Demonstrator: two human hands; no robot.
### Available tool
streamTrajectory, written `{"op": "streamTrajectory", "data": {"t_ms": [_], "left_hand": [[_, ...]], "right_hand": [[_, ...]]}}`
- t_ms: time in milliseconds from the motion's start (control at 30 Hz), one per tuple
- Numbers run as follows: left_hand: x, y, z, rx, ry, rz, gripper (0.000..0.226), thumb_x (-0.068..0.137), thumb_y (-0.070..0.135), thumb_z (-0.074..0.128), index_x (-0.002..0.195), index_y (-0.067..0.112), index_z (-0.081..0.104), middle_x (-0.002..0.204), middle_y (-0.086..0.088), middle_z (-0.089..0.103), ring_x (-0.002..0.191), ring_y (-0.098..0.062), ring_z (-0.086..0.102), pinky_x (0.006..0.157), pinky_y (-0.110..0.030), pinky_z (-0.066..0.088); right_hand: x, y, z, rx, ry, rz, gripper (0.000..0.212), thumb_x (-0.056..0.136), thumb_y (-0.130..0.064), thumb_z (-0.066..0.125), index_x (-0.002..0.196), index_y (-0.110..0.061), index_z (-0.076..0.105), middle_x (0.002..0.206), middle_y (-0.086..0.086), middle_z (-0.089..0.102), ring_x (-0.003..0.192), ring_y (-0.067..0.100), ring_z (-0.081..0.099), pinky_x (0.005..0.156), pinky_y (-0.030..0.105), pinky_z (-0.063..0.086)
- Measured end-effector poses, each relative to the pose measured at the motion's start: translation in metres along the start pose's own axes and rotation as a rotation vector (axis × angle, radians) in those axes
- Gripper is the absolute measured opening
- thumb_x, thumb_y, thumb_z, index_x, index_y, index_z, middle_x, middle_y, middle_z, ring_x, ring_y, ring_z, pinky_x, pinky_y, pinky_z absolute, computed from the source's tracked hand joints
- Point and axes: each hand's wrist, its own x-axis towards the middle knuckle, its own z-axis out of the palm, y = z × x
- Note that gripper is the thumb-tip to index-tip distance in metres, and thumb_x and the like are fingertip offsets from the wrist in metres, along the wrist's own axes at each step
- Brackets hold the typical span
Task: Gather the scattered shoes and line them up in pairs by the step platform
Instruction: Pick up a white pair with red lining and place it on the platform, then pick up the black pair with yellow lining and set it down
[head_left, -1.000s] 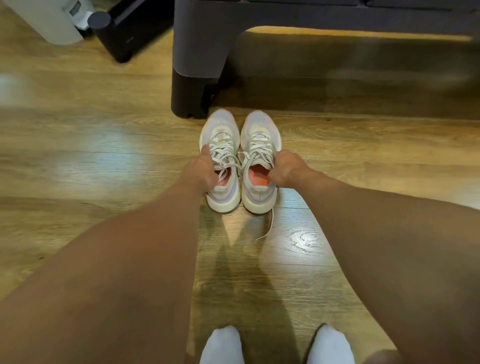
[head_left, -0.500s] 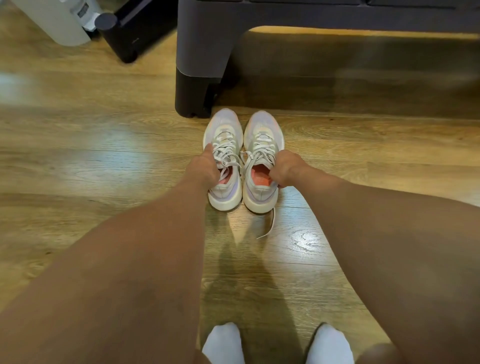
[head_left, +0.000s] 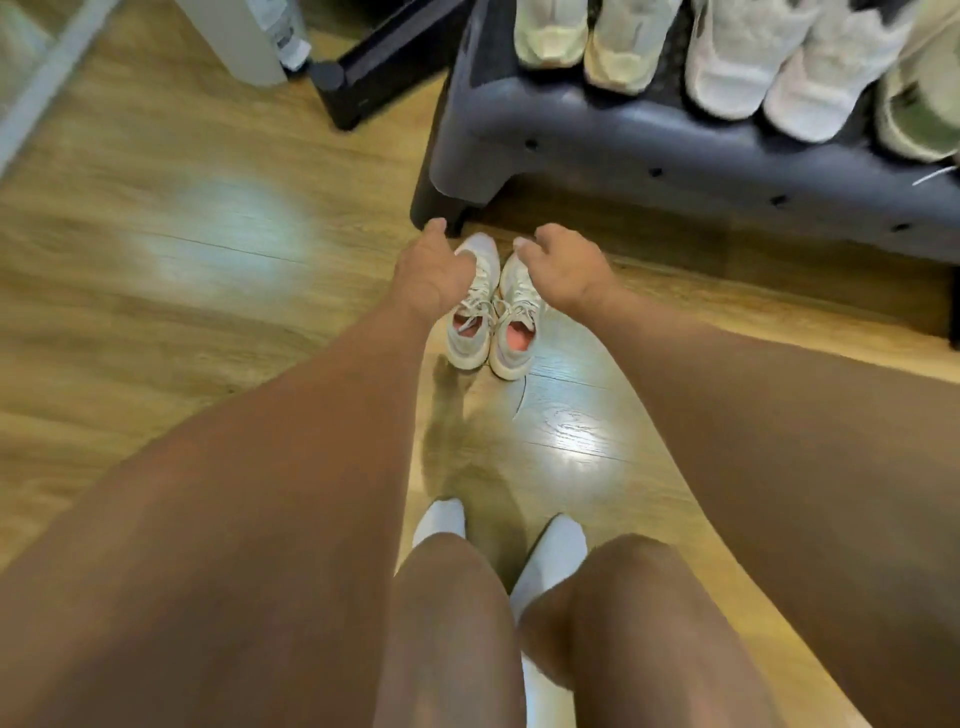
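Our left hand (head_left: 434, 270) hangs slack above the toe of the left shoe (head_left: 470, 317), fingers loosely spread and curled around nothing, and we cannot see any contact between palm and shoe. Our right hand (head_left: 563, 270) is likewise loose and empty, fingers bent downward over the toe of the right shoe (head_left: 514, 332). The two pale sneakers stand side by side on the wooden floor (head_left: 156, 322), touching or nearly so along their inner edges, toes pointing toward the step platform (head_left: 597, 140) and heels toward us, their pink-orange insoles showing. A loose lace (head_left: 521, 397) trails from the right shoe onto the floor. The pair sits just before the platform's near left leg. On top of the dark platform we see a row of other pale shoes: a cream pair (head_left: 587, 36) at the left, a fluffy white pair (head_left: 779, 57) beside it, and at the far right a greenish shoe (head_left: 919, 104), cut off by the edge. Nearer to us our feet in white socks (head_left: 441, 519) rest on the floor between our forearms. Everything is somewhat blurred.
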Motion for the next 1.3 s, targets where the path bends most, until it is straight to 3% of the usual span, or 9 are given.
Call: {"op": "streamTrajectory", "data": {"t_ms": [167,267,400,567,633,767,933,1133,1300], "left_hand": [[-0.135,0.072,-0.142,-0.056,0.073,0.014,0.054,0.096,0.03,0.049,0.147,0.02,0.034,0.147,-0.01,0.043,0.132,-0.03,0.042,0.105,-0.036,0.036],[-0.209,0.11,-0.219,-0.091,0.114,0.019,0.055,0.095,0.031,0.048,0.148,0.023,0.033,0.147,-0.009,0.042,0.131,-0.029,0.042,0.104,-0.036,0.037],[-0.29,0.133,-0.294,-0.103,0.209,0.048,0.05,0.093,0.029,0.046,0.142,0.021,0.042,0.141,-0.01,0.049,0.129,-0.03,0.044,0.104,-0.034,0.035],[-0.374,0.125,-0.348,-0.063,0.349,0.033,0.053,0.093,0.036,0.045,0.144,0.023,0.039,0.139,-0.011,0.051,0.128,-0.031,0.045,0.105,-0.038,0.037],[-0.407,0.113,-0.364,-0.063,0.402,0.011,0.055,0.093,0.037,0.045,0.146,0.024,0.037,0.145,-0.008,0.046,0.132,-0.03,0.042,0.108,-0.041,0.035],[-0.472,0.075,-0.39,-0.084,0.498,-0.062,0.055,0.092,0.036,0.045,0.146,0.023,0.038,0.145,-0.008,0.045,0.13,-0.029,0.044,0.107,-0.041,0.037],[-0.555,0.002,-0.425,-0.067,0.622,-0.186,0.055,0.095,0.042,0.042,0.146,0.021,0.037,0.15,-0.007,0.039,0.135,-0.029,0.038,0.109,-0.041,0.034],[-0.674,-0.131,-0.447,-0.08,0.743,-0.399,0.058,0.097,0.043,0.04,0.149,0.021,0.032,0.155,-0.005,0.032,0.14,-0.029,0.032,0.113,-0.046,0.03],[-0.787,-0.254,-0.447,-0.119,0.787,-0.593,0.055,0.094,0.044,0.041,0.145,0.024,0.04,0.149,-0.006,0.042,0.134,-0.032,0.04,0.108,-0.043,0.036]], "right_hand": [[-0.115,-0.122,-0.116,-0.023,-0.048,-0.128,0.056,0.099,-0.05,0.034,0.134,-0.009,0.05,0.137,0.01,0.053,0.125,0.029,0.048,0.097,0.036,0.037],[-0.178,-0.187,-0.171,-0.041,-0.051,-0.239,0.045,0.099,-0.049,0.035,0.111,-0.011,0.056,0.116,0.01,0.06,0.111,0.029,0.054,0.081,0.035,0.038],[-0.248,-0.251,-0.223,-0.132,-0.081,-0.378,0.058,0.097,-0.052,0.037,0.137,-0.01,0.046,0.137,0.014,0.052,0.125,0.032,0.047,0.095,0.036,0.037],[-0.314,-0.304,-0.256,-0.312,-0.079,-0.595,0.056,0.096,-0.053,0.038,0.131,-0.011,0.051,0.13,0.016,0.057,0.119,0.033,0.051,0.086,0.035,0.038],[-0.341,-0.321,-0.26,-0.365,-0.092,-0.69,0.058,0.096,-0.053,0.038,0.135,-0.01,0.048,0.135,0.016,0.054,0.123,0.033,0.049,0.093,0.037,0.038],[-0.401,-0.358,-0.253,-0.458,-0.138,-0.874,0.064,0.097,-0.054,0.036,0.145,-0.011,0.038,0.147,0.015,0.042,0.134,0.032,0.04,0.107,0.043,0.034],[-0.483,-0.411,-0.211,-0.589,-0.16,-1.08,0.062,0.097,-0.054,0.037,0.142,-0.012,0.042,0.144,0.014,0.046,0.131,0.031,0.043,0.105,0.043,0.036],[-0.608,-0.462,-0.108,-0.683,-0.263,-1.336,0.059,0.097,-0.053,0.038,0.138,-0.011,0.046,0.138,0.015,0.05,0.126,0.032,0.047,0.102,0.043,0.04],[-0.73,-0.482,-0.01,-0.786,-0.344,-1.52,0.057,0.097,-0.052,0.038,0.135,-0.013,0.05,0.138,0.012,0.051,0.125,0.031,0.047,0.1,0.042,0.041]]}}
